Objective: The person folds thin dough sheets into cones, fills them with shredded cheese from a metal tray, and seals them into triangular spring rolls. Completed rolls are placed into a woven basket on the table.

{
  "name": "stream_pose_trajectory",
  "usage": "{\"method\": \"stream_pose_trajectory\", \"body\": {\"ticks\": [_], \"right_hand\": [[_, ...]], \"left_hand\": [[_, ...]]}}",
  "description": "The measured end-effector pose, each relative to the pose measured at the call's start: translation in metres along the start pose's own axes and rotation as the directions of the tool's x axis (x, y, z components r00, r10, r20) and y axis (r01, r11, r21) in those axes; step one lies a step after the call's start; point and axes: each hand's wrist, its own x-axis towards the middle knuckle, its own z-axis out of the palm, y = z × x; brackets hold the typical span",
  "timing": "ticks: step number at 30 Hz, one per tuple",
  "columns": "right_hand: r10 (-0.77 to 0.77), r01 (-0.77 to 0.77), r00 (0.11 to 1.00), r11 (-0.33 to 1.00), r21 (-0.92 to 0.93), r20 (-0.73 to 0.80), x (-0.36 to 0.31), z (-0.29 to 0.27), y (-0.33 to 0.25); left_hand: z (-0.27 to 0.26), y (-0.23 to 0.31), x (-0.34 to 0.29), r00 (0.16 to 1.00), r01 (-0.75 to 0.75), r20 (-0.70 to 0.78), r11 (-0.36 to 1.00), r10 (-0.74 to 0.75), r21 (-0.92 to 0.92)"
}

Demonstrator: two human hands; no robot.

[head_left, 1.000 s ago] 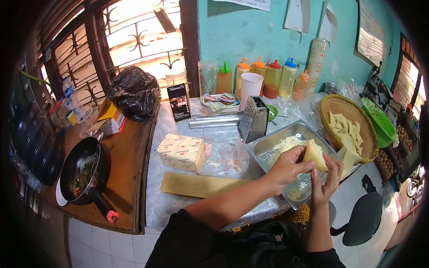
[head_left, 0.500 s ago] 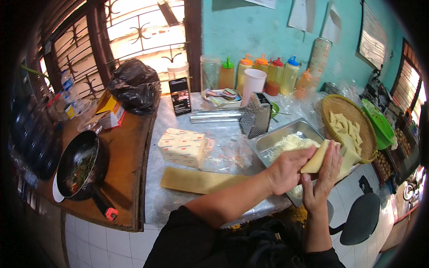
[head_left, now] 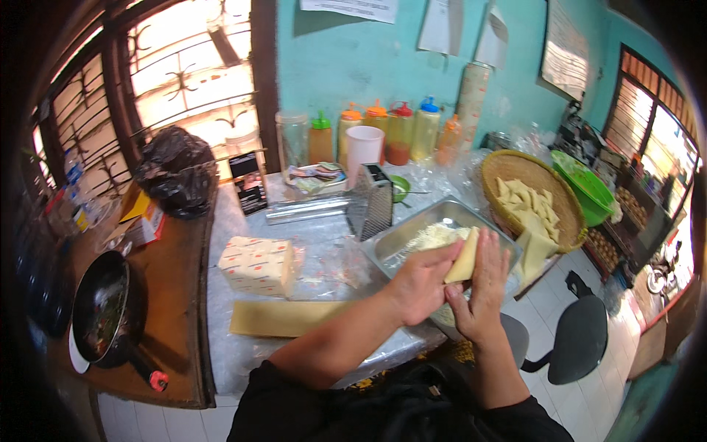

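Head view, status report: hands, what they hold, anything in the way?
Left hand and right hand shut on pale wrapper roll. Over metal tray of shreds. Nothing blocking.

Kitchen counter clutter
Grater (head_left: 370,209) stands beside sauce bottles (head_left: 383,132); a pan (head_left: 103,308) sits left, black bag (head_left: 175,177) behind, wicker basket (head_left: 567,221) right, stool (head_left: 582,339) below.

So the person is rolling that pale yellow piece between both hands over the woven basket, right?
Not quite. The head view shows both hands, left hand and right hand, pressing the pale yellow piece over the metal tray of grated cheese. The woven basket sits farther right.
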Motion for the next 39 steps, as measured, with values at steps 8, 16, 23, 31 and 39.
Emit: {"method": "stream_pose_trajectory", "body": {"ticks": [8,16,23,31,39], "right_hand": [[0.031,-0.004,0.993,0.971,-0.238,0.11,-0.001,0.007,-0.006],[0.048,-0.027,0.993,0.981,-0.192,0.106,-0.002,0.01,-0.003],[0.02,-0.025,0.999,0.98,0.197,0.028,-0.003,0.004,-0.001],[0.069,-0.007,0.991,0.882,0.472,-0.114,-0.032,-0.014,0.037],[0.236,-0.323,0.892,-0.264,0.909,0.385,-0.015,-0.019,-0.005]], "left_hand": [[0.01,-0.012,0.007,0.969,-0.011,-0.247,1.0,0.012,0.005],[0.015,-0.011,0.006,0.958,-0.049,-0.282,0.998,0.061,0.051],[0.015,-0.021,0.008,0.953,-0.14,-0.263,0.988,0.152,0.063],[0.024,0.0,0.003,0.939,-0.241,-0.209,0.956,0.272,0.165],[0.041,0.0,-0.008,0.984,-0.137,-0.089,0.973,0.156,0.188]]}}
